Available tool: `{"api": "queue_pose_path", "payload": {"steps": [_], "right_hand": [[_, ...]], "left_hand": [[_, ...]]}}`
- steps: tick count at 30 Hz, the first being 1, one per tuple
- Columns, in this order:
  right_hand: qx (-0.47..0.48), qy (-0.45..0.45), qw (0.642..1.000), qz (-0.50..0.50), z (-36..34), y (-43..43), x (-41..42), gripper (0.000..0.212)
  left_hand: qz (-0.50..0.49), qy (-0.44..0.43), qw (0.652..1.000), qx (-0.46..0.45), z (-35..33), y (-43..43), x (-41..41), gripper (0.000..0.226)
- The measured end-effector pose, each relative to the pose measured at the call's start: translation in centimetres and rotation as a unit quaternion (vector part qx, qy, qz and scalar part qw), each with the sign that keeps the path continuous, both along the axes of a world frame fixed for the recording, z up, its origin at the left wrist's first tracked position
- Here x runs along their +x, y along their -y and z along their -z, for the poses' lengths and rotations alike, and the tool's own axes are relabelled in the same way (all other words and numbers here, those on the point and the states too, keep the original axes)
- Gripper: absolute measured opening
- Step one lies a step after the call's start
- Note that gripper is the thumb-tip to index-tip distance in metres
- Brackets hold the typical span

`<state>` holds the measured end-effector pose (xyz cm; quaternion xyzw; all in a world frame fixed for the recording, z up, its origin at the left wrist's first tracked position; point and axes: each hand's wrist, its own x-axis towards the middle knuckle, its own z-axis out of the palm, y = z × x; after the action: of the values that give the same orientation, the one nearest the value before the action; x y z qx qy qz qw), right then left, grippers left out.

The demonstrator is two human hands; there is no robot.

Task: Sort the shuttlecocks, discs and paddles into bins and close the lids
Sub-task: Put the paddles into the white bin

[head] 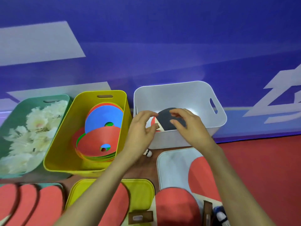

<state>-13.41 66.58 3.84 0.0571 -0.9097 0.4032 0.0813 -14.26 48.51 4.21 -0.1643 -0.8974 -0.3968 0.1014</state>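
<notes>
Holding rounded dark paddle inside smooth white bin.

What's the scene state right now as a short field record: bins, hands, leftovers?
green bin: holds shuttlecocks, lid off
yellow bin: holds discs, lid off
white bin: lid off
hands: left hand and right hand both grip the black-faced paddle inside the white bin's rim
unsorted: red paddles lying on the lids in front; stray shuttlecock beside the white bin
</notes>
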Motion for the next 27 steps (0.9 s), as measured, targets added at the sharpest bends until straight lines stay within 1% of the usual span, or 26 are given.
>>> {"api": "queue_pose_path", "payload": {"steps": [3,6,8,11,13,16,19,21,23,25,27], "right_hand": [[-0.057,-0.035,0.998,-0.020,0.1,2.1,3.2,0.026],[-0.106,-0.032,0.993,-0.039,1.0,4.3,6.3,0.027],[-0.124,-0.003,0.990,-0.064,2.0,6.2,8.1,0.027],[-0.128,0.072,0.985,-0.095,4.1,9.5,10.0,0.024],[-0.108,0.116,0.980,-0.117,5.8,11.7,10.8,0.024],[-0.061,0.170,0.971,-0.156,8.0,14.9,11.9,0.026],[0.029,0.207,0.964,-0.166,9.8,17.8,12.9,0.032],[0.125,0.236,0.953,-0.140,11.2,19.4,13.9,0.039],[0.197,0.259,0.942,-0.082,12.5,20.3,15.2,0.042],[0.210,0.277,0.937,-0.024,13.4,20.8,16.8,0.042],[0.221,0.280,0.934,0.015,14.2,21.1,18.3,0.039]], "left_hand": [[-0.011,-0.035,0.999,0.009,0.3,3.7,5.0,0.021],[-0.032,-0.020,0.999,0.004,2.0,7.5,9.8,0.020],[-0.045,0.015,0.999,0.004,3.4,10.1,12.5,0.022],[-0.086,0.059,0.994,-0.018,5.8,14.1,15.6,0.023],[-0.117,0.097,0.987,-0.041,7.3,16.5,17.0,0.025],[-0.156,0.198,0.964,-0.088,9.7,19.6,18.6,0.034],[-0.167,0.290,0.932,-0.138,12.0,21.7,19.7,0.044],[-0.157,0.351,0.907,-0.172,13.5,22.6,20.3,0.049],[-0.130,0.388,0.887,-0.214,15.0,23.1,20.8,0.055],[-0.104,0.395,0.881,-0.239,15.9,23.5,20.9,0.064],[-0.088,0.387,0.885,-0.245,16.3,23.8,21.0,0.069]]}}
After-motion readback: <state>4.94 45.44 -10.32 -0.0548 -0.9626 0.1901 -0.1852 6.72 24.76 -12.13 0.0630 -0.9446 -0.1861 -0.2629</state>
